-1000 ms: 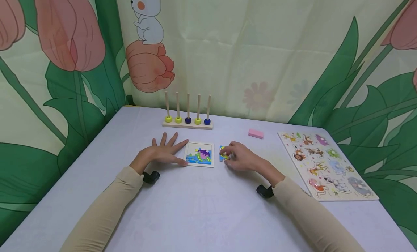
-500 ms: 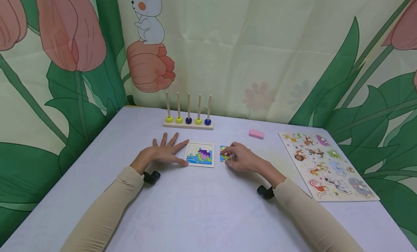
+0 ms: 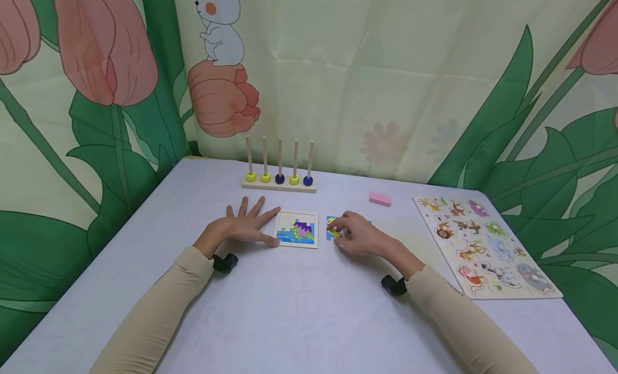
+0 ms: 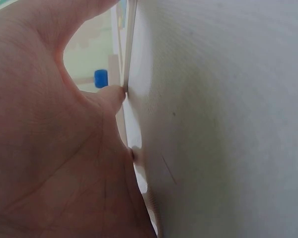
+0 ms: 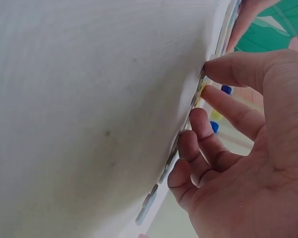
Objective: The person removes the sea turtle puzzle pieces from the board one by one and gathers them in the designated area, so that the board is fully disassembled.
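A small jigsaw puzzle tray (image 3: pixel 298 246) with a pale rim lies flat on the table, partly filled with blue, purple and green pieces. My left hand (image 3: pixel 238 227) spreads its fingers at the tray's left side, with thumb and index fingertips against the rim. To the right of the tray, my right hand (image 3: pixel 356 234) bends over a blue and yellow puzzle piece (image 3: pixel 330 235), pinching it between thumb and index finger. In the right wrist view, more flat pieces (image 5: pixel 148 201) lie in a row under the other fingers, which partly hide them.
Behind the tray stands a wooden peg rack (image 3: pixel 279 187) with yellow and blue beads. A pink block (image 3: pixel 380 198) lies beyond my right hand. At the right is an animal peg puzzle board (image 3: pixel 487 250). A printed cloth (image 3: pixel 338 84) hangs behind the table.
Both hands stay almost where they were, the left at the tray and the right at the piece. The head view shifts very slightly.
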Available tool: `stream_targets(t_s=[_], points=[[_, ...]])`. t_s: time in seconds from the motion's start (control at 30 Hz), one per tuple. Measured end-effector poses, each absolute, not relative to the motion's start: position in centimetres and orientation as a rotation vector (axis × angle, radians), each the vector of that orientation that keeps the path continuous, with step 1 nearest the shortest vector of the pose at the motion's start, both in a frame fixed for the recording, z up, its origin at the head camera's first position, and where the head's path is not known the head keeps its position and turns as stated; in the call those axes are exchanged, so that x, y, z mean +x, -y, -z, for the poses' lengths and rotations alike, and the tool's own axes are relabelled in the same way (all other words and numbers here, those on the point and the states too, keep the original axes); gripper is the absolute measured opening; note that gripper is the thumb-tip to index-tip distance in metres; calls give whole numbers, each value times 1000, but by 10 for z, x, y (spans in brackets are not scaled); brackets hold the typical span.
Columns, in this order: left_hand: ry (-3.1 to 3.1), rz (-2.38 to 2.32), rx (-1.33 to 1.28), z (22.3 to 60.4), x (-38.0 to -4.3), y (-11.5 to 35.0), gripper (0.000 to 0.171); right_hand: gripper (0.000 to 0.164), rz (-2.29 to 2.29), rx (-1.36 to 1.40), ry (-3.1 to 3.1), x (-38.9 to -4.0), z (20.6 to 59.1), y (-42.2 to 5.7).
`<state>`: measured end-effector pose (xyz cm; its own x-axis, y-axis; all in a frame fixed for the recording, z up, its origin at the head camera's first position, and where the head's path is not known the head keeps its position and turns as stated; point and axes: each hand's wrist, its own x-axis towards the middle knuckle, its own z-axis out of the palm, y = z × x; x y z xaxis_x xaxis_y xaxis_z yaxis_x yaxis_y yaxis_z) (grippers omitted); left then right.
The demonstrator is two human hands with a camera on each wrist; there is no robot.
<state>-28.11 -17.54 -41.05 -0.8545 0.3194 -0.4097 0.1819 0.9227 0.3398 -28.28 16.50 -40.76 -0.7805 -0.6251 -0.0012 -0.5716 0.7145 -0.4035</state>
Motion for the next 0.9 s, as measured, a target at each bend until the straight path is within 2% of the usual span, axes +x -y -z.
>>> stream_targets(t_s=[0.37, 0.67, 0.9], points=[[-2613, -385, 359, 408, -280, 174, 110, 31, 613, -1007, -2812, -279, 403, -157], [-2605, -386, 357, 403, -279, 172, 106, 32, 644, -942, -2798, -282, 402, -131], [-2612, -379, 350, 409, -282, 174, 110, 33, 645, -960, -2760, -291, 404, -108]])
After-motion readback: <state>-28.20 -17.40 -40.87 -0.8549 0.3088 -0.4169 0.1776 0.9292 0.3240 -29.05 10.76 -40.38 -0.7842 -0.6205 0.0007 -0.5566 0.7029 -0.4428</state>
